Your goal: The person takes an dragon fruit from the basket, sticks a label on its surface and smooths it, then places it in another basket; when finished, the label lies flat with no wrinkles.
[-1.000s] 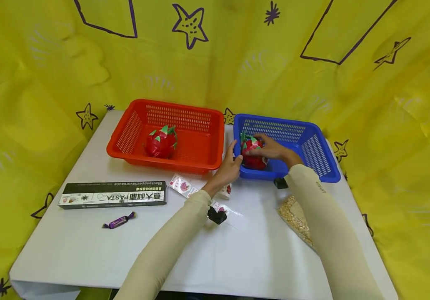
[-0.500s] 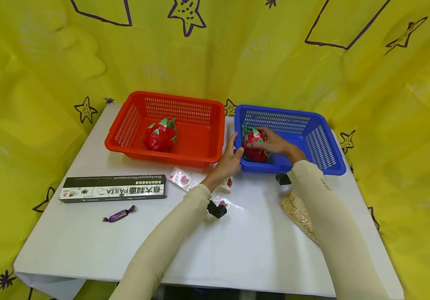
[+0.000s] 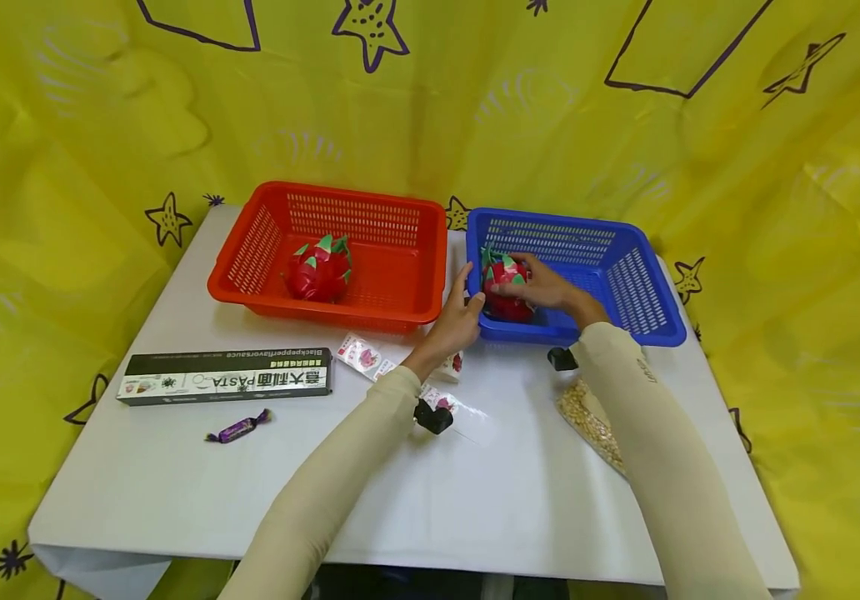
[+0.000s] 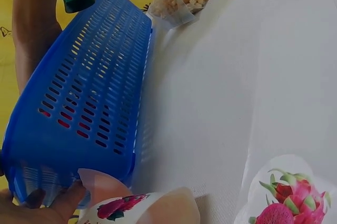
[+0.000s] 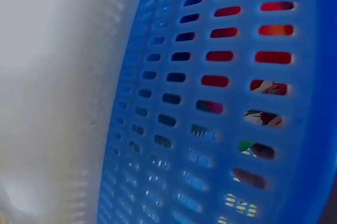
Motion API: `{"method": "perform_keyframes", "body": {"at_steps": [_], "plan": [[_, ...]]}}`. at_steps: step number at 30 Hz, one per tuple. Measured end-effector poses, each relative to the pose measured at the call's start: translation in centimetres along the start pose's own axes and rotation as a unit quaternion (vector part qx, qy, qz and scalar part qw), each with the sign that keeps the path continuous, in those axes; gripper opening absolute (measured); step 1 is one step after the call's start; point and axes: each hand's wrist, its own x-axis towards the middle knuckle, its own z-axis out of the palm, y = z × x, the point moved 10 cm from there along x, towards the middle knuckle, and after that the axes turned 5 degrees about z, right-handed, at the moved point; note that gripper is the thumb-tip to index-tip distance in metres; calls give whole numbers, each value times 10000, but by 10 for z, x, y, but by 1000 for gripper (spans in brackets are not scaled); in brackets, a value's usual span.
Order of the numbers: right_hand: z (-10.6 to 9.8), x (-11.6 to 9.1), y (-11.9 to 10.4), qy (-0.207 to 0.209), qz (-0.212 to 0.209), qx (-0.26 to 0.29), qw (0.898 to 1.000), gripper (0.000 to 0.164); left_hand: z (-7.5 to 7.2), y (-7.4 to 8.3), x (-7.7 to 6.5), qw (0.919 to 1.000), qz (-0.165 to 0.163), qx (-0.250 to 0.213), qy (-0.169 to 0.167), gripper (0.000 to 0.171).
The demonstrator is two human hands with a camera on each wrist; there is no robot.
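Note:
In the head view, a blue plastic basket (image 3: 580, 335) stands at the back right of the table with a red, green-tipped dragon fruit (image 3: 507, 307) in its left end. My right hand (image 3: 546, 287) reaches over the front rim and holds this fruit, thumb on the near side and fingers over the top. At the basket's left front corner, my left hand (image 3: 456, 323) grips the rim between thumb and fingers. Seen from the left wrist, the left fingers (image 4: 66, 200) meet the end wall. In the right wrist view, the slotted wall (image 5: 210, 103) hides the right hand, with red showing through.
A red basket (image 3: 430, 319) holding another dragon fruit (image 3: 317, 271) stands left. In front lie a pasta box (image 3: 226, 377), a purple wrapped candy (image 3: 238, 427), a strip of dragon-fruit stickers (image 3: 361, 354) and a bag of corn kernels (image 3: 587, 421). A yellow patterned curtain (image 3: 415, 125) hangs behind.
The head view has tilted slightly, so the table scene sits higher. Both hands keep their places at the blue basket and the dragon fruit.

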Motion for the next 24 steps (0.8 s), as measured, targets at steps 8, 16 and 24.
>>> {"method": "perform_keyframes", "body": {"at_steps": [8,16,24], "plan": [[-9,-3,-2,486,-348,-89,9982,84,1,7,-8,9945,189,1006,-210,65],[-22,-23,-38,1743,-1191,232,9772,66,4,49,-32,9709,1112,2004,-698,70],[2,-41,-81,2377,-1994,776,9475,52,-28,89,-55,9703,1825,1534,-422,65]]}}
